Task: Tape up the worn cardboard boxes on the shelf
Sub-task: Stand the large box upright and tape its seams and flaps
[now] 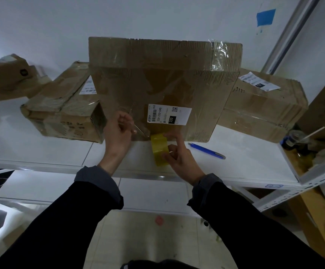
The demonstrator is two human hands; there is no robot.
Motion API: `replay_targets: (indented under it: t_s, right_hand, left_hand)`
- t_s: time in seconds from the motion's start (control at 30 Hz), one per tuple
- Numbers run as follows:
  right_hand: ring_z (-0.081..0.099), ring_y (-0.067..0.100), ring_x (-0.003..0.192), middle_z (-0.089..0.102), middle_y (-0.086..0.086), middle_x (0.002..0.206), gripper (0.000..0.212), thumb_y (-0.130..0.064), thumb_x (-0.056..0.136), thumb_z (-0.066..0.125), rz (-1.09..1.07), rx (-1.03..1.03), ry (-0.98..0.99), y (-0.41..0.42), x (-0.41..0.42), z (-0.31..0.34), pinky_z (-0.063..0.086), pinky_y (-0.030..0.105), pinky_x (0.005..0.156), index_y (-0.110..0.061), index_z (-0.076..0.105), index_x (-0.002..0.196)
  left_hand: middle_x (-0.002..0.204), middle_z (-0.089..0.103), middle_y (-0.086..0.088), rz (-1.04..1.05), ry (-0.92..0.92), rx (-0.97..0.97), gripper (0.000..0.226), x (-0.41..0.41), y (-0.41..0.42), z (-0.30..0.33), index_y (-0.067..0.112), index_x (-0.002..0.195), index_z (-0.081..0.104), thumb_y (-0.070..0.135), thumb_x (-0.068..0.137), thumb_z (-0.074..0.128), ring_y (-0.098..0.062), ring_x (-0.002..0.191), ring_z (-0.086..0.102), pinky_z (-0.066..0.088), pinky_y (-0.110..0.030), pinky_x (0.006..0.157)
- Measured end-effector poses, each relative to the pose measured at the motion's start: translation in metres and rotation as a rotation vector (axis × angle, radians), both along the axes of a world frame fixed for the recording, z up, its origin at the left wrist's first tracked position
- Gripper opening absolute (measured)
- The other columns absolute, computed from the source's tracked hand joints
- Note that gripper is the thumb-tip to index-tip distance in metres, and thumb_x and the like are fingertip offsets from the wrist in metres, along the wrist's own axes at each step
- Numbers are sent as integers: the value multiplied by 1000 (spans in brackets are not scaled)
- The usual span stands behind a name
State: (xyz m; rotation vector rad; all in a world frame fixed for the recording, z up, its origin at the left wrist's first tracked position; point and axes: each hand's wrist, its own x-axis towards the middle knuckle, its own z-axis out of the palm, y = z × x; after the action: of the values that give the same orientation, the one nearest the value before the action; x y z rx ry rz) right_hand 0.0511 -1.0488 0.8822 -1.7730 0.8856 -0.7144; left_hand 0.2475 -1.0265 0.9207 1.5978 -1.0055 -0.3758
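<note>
A large worn cardboard box [157, 80] with a white shipping label [169, 114] lies on the white shelf [41, 144], its near edge at the shelf's front. My right hand [179, 156] grips a yellowish roll of clear tape [159, 147] just below that edge. My left hand [119, 133] pinches the loose end of the clear tape strip [140, 131], which stretches from the roll up toward the box's lower left part.
More worn boxes flank it: one at the left [64, 113], one at the far left [8, 78], one at the right [262, 105]. A blue pen [206, 151] lies on the shelf right of my hands. A plastic cup with a straw [295, 137] stands further right.
</note>
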Motion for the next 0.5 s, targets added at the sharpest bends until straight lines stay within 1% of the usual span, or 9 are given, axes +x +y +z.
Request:
replay_targets:
  t_s: [0.07, 0.13, 0.2, 0.23, 0.27, 0.33, 0.37, 0.43, 0.5]
  right_hand:
    - [65, -4, 77, 62, -6, 99, 46, -8, 101, 54, 3, -11, 4, 0, 1, -1, 54, 15, 70, -33, 29, 130]
    - [66, -2, 77, 62, -5, 98, 46, -8, 101, 54, 0, -26, 3, 1, 2, -2, 54, 16, 69, -35, 29, 128]
    - [66, 0, 77, 62, -6, 95, 46, -8, 100, 55, -2, -33, 2, 2, 3, -2, 54, 16, 69, -36, 30, 127]
    - [65, 0, 75, 62, -7, 93, 45, -7, 100, 55, -2, -39, 3, 2, 3, -3, 53, 16, 68, -34, 31, 127]
    - [64, -2, 72, 62, -6, 91, 44, -6, 100, 55, -1, -45, 5, 2, 3, -3, 52, 15, 67, -32, 31, 128]
    - [63, -4, 72, 62, -3, 94, 43, -7, 100, 55, 2, -44, 6, 2, 3, -3, 51, 14, 67, -29, 32, 129]
    - [64, -4, 74, 62, -2, 96, 43, -7, 100, 54, 3, -38, 3, 2, 3, -3, 52, 14, 68, -29, 31, 129]
    - [64, -5, 74, 62, -5, 94, 43, -7, 100, 54, 0, -36, -8, 2, 2, -3, 51, 14, 68, -28, 31, 130]
    - [65, -5, 75, 62, -7, 94, 43, -7, 100, 54, -1, -34, -13, 2, 2, -4, 52, 13, 68, -29, 30, 129]
  left_hand:
    - [87, 61, 9, 28, 4, -33, 21, 1, 1, -4, 14, 97, 60, -6, 94, 56, -1, 75, 62, 51, -14, 64]
    - [87, 62, 9, 46, 0, -52, 24, 1, 1, -6, 15, 96, 60, -8, 93, 55, -4, 77, 62, 53, -18, 65]
    - [86, 62, 8, 68, -20, -57, 27, -1, 2, -7, 14, 95, 60, -12, 90, 53, 0, 75, 61, 53, -16, 64]
    - [84, 61, 7, 81, -27, -58, 30, -2, 2, -8, 14, 93, 60, -14, 88, 52, 0, 74, 61, 54, -18, 65]
    - [83, 62, 7, 95, -28, -62, 32, -2, 3, -9, 16, 91, 59, -15, 86, 52, -3, 74, 61, 56, -24, 68]
    - [83, 62, 6, 114, -24, -70, 35, -2, 3, -12, 21, 87, 58, -14, 84, 53, -18, 77, 65, 59, -38, 72]
    - [84, 62, 5, 118, -22, -68, 34, -2, 3, -13, 21, 87, 58, -12, 85, 53, -23, 78, 65, 59, -42, 73]
    - [87, 62, 4, 124, -24, -61, 29, -3, 2, -13, 18, 91, 59, -10, 88, 54, -26, 79, 66, 59, -45, 74]
    - [87, 61, 7, 130, -48, -67, 25, -4, 1, -12, 16, 93, 59, -9, 89, 55, -24, 80, 66, 59, -44, 76]
